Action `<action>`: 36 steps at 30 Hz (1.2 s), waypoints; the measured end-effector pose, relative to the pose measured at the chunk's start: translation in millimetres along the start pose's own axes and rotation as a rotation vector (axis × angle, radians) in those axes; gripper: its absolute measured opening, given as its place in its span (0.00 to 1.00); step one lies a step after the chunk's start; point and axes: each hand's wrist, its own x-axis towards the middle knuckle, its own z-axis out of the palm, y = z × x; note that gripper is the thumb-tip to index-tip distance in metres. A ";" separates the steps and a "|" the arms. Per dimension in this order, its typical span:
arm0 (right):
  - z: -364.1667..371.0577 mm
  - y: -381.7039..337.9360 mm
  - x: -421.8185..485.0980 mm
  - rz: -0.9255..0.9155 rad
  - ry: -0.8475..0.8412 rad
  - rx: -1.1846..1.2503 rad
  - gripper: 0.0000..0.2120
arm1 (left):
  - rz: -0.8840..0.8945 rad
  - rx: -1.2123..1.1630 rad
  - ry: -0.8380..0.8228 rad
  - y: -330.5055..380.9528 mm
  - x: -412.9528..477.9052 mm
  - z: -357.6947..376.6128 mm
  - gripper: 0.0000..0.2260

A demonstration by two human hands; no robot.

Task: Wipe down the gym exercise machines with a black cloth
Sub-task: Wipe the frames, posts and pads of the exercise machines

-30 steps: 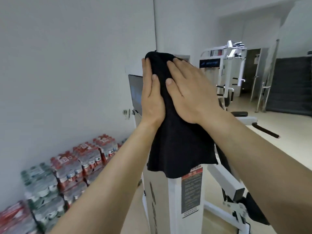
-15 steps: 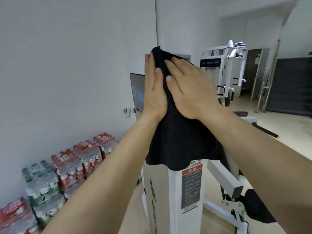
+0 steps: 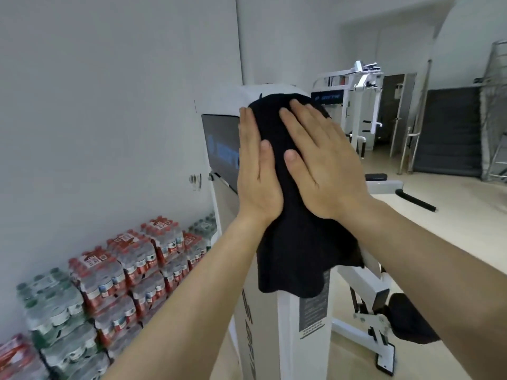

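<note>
A big white wall (image 3: 109,105) fills the left side. The pale floor (image 3: 452,215) runs off to the right. Right in front stands a tall white machine (image 3: 285,341). It has a round white top and a dark panel (image 3: 222,144) on its left side. Low by the wall sit stacked packs (image 3: 123,270) of water bottles, some with red caps and some with green. A far machine (image 3: 362,105), also white, stands well back on the right. Nearer in, a black bar (image 3: 417,204) sticks out over the floor.

The cloth (image 3: 299,248) is black. It hangs over the front corner of the machine, from just under the top down to a label (image 3: 314,311). Its bottom edge covers the top of that label.

Both arms reach up to the cloth. The right hand (image 3: 321,165) lies flat on it, wide open, with the fingers straight and a little apart, pointing up. It presses the cloth on the machine. The left hand (image 3: 258,182) is open and flat too, with the fingers straight and close together. It presses on the left edge of the cloth, and its thumb lies on the black cloth. Its outer fingers lie over the panel side. I cannot tell if they touch cloth or machine there. The two hands are side by side, just apart, with a strip of cloth showing between them.
</note>
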 end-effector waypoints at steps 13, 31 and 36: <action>24.7 -11.3 -76.9 0.012 0.084 -0.031 0.28 | 0.036 0.144 -0.023 -2.5 -82.0 4.9 0.26; 45.7 -0.4 -93.4 -0.012 0.220 0.013 0.30 | 0.103 0.039 0.018 -6.8 -106.1 19.1 0.29; 54.9 0.0 -111.4 -0.015 0.229 0.034 0.30 | 0.115 0.168 0.051 -18.8 -131.5 21.8 0.28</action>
